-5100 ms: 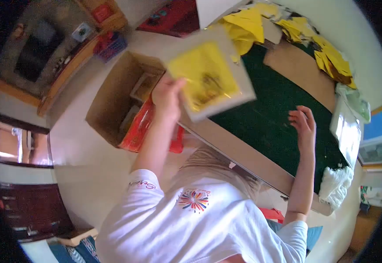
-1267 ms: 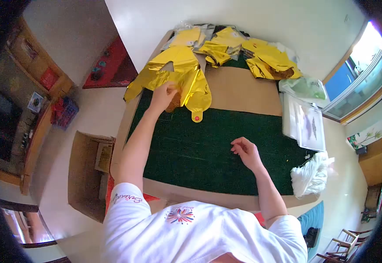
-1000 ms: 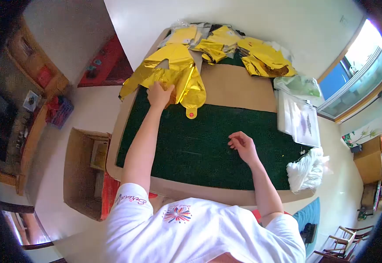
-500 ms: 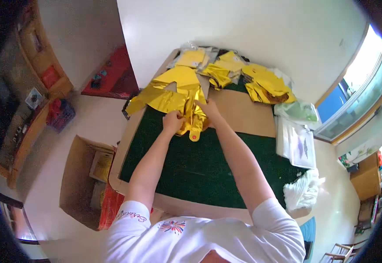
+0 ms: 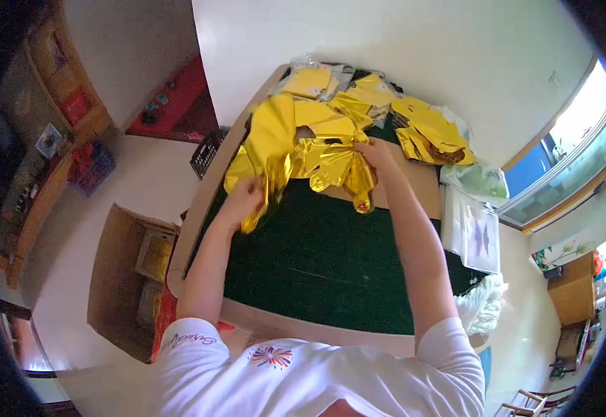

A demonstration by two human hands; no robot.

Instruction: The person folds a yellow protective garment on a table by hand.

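Note:
A shiny gold foil piece [image 5: 317, 154] is spread between my two hands above the table with the dark green top [image 5: 310, 264]. My left hand [image 5: 246, 197] pinches its left part, which is bunched and blurred by motion. On the right, my right hand [image 5: 372, 151] has its fingers closed on the foil's upper edge, near a dangling strip with a small red spot at its end. Behind the foil lie flat gold pieces in clear bags [image 5: 308, 82] and more folded gold foil [image 5: 431, 132].
Brown cardboard [image 5: 418, 182] lies on the table's right half. Near the right edge are clear plastic packets [image 5: 473, 233] and a white bundle [image 5: 482, 304]. An open cardboard box [image 5: 119, 278] stands on the floor at left, and a black basket [image 5: 207, 151] is beyond the table.
My hands have moved apart, left hand to the left and right hand to the right and slightly up. The bunched foil is now stretched out wider between them.

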